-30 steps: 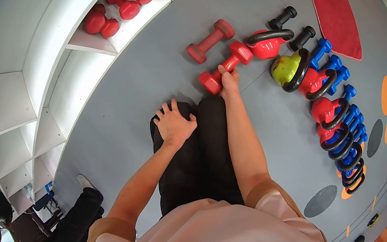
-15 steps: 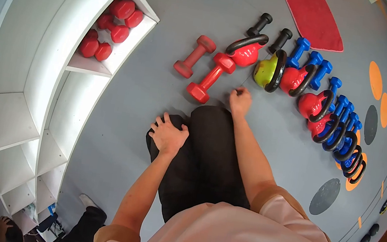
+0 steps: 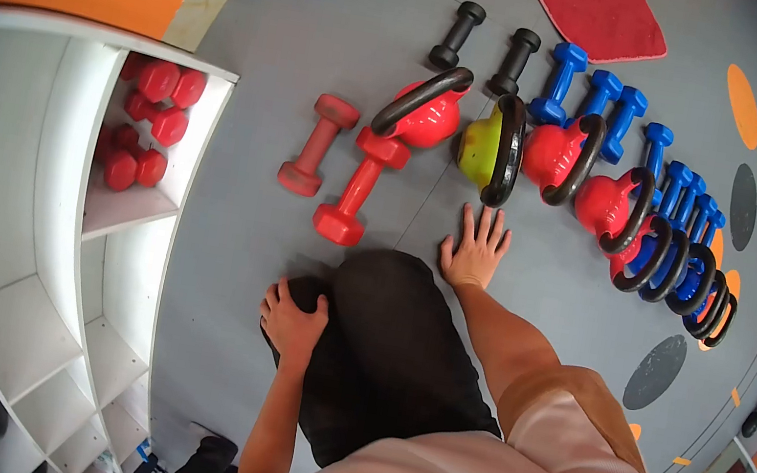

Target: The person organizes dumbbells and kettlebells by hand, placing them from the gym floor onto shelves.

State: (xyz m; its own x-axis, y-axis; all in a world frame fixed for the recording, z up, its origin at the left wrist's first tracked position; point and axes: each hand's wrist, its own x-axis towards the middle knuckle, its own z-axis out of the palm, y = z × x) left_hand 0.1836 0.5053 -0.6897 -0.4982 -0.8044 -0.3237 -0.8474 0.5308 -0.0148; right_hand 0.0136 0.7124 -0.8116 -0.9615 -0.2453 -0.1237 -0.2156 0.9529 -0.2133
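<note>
My left hand (image 3: 294, 322) rests on my knee in dark trousers, fingers spread. My right hand (image 3: 475, 252) is stretched out with fingers apart, its fingertips just short of the black handle of a yellow-green kettlebell (image 3: 478, 151). Left of that kettlebell lies a red kettlebell (image 3: 432, 118) with a black handle. A bright red dumbbell (image 3: 361, 189) and a duller red dumbbell (image 3: 318, 146) lie on the floor ahead of my knees. To the right of the yellow-green one sits another red kettlebell (image 3: 550, 155).
A white shelf unit (image 3: 128, 222) stands at left with red dumbbells (image 3: 157, 83) in one compartment. Black dumbbells (image 3: 458, 36) and blue dumbbells (image 3: 558, 82) line the far side, with more kettlebells curving away right. Beyond lies a red mat (image 3: 597, 14); a person's dark-clothed leg (image 3: 203, 471) shows at bottom left.
My right hand has uncurled and moved toward the yellow-green kettlebell. My left hand stays on my knee. The view has shifted, bringing more of the orange panel at upper left into sight.
</note>
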